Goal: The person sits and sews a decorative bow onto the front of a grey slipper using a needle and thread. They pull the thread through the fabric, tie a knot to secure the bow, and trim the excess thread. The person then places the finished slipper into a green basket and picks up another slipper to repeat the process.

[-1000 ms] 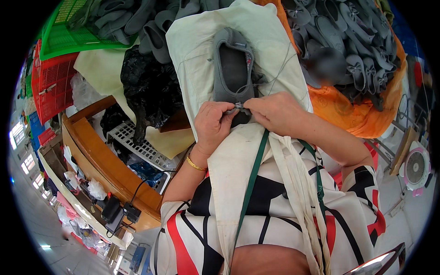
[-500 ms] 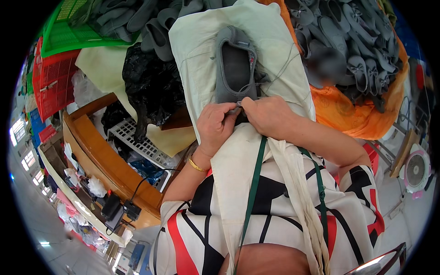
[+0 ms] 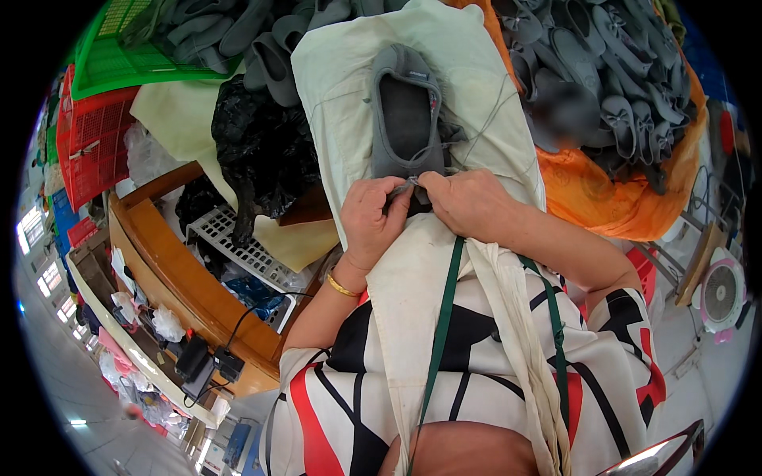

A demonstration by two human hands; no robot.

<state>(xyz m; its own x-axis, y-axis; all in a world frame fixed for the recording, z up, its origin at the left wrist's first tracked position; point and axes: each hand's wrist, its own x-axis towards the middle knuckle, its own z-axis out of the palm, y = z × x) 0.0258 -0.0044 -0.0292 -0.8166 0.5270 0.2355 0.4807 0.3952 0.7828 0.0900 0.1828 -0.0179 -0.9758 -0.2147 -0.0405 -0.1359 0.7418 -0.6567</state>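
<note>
A grey slip-on shoe (image 3: 406, 119) lies on a pale cloth (image 3: 340, 95) in front of me, its toe toward my body. At the toe, my left hand (image 3: 375, 218) is closed in a pinch on a small grey fabric bow (image 3: 412, 182). From the other side, my right hand (image 3: 467, 204) pinches the same bow, fingertips almost meeting the left ones. My fingers cover part of the bow and the toe. Thin grey thread (image 3: 479, 141) loops over the cloth to the shoe's right. A scrap of dark grey fabric (image 3: 452, 133) sits against the shoe's right side.
Grey shoes with bows (image 3: 619, 119) are heaped at right on an orange cloth (image 3: 591, 190). More grey shoes (image 3: 274, 59) pile at far left by a green basket (image 3: 119, 67). A black plastic bag (image 3: 262, 151) and wooden drawer frame (image 3: 186, 278) stand at left.
My fingers have shifted slightly at the toe, and more of the grey bow shows between them. The shoe has barely moved.
</note>
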